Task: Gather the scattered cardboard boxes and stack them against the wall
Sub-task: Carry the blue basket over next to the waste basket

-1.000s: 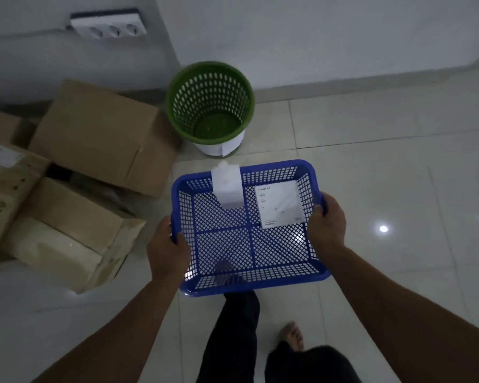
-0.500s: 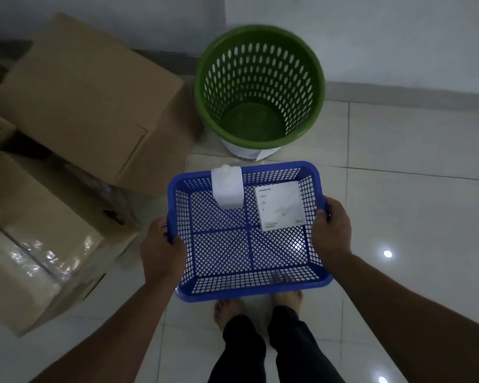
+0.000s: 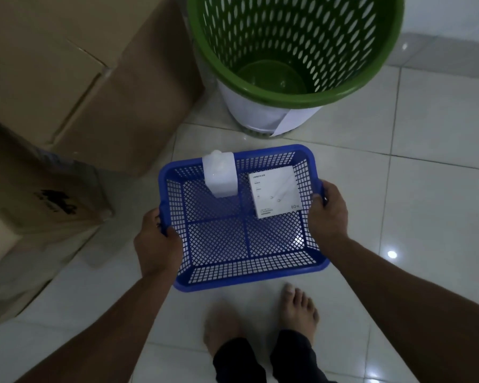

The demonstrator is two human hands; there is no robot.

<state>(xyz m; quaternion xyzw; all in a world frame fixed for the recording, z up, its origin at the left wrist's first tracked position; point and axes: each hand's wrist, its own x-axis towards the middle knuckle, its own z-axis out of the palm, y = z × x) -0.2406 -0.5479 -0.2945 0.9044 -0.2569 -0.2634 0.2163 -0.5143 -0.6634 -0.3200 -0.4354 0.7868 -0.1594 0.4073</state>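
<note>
I hold a blue mesh basket (image 3: 241, 275) level above the tiled floor. My left hand (image 3: 156, 246) grips its left rim and my right hand (image 3: 328, 210) grips its right rim. Inside the basket lie a flat white printed carton (image 3: 277, 190) at the far right and a small white box (image 3: 221, 175) leaning on the far wall. Large brown cardboard boxes fill the left: one tilted box (image 3: 94, 73) at the upper left and a second box (image 3: 25, 194) below it, partly cut off by the frame.
A green perforated wastebasket (image 3: 293, 92) with a white band round its base stands just beyond the blue basket. My bare feet (image 3: 296, 310) stand on the glossy white tiles (image 3: 426, 189) below the basket. A pale wall skirting runs at the upper right.
I have stepped closer: the green wastebasket and the cardboard boxes loom larger and nearer. The blue basket stays in both hands, its contents unmoved.
</note>
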